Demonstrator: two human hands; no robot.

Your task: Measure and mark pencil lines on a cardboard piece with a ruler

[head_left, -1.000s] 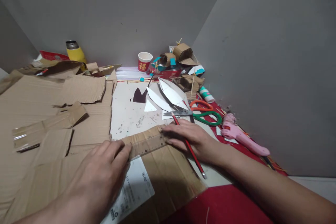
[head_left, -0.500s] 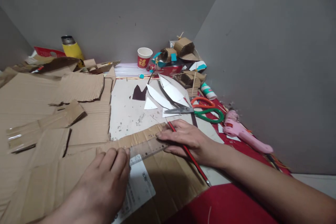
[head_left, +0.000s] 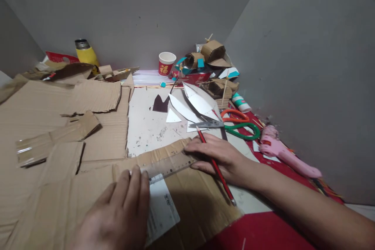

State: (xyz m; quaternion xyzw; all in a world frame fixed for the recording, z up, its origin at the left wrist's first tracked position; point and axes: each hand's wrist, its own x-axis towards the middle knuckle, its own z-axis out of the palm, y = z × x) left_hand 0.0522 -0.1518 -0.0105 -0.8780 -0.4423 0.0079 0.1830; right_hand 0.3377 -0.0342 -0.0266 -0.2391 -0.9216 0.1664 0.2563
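Ruler (head_left: 168, 167), see-through and slightly slanted, lies in the head view across the brown cardboard sheet (head_left: 196, 203) in front of you, near that sheet's far edge. Your two hands are apart, one at each end of it. Your left hand (head_left: 117, 213) has its fingers laid over the ruler's left end; its thumb is hidden, so I cannot tell whether it pinches the edge or only presses down. Your right hand (head_left: 215, 158) touches the ruler's right end with thumb and fingertips and also grips a red pencil (head_left: 220, 175), whose point aims away from you, past the ruler. A white label (head_left: 165, 207) sits on the cardboard just on your side of the ruler. Beyond the ruler's right end are scissors (head_left: 218, 124) with orange and green handles, and behind those some white paper shapes (head_left: 200, 101). Well to the right of the ruler lies a pink glue gun (head_left: 278, 150). Far beyond the ruler stand a paper cup (head_left: 166, 64) and, farther left, a yellow bottle (head_left: 87, 55).
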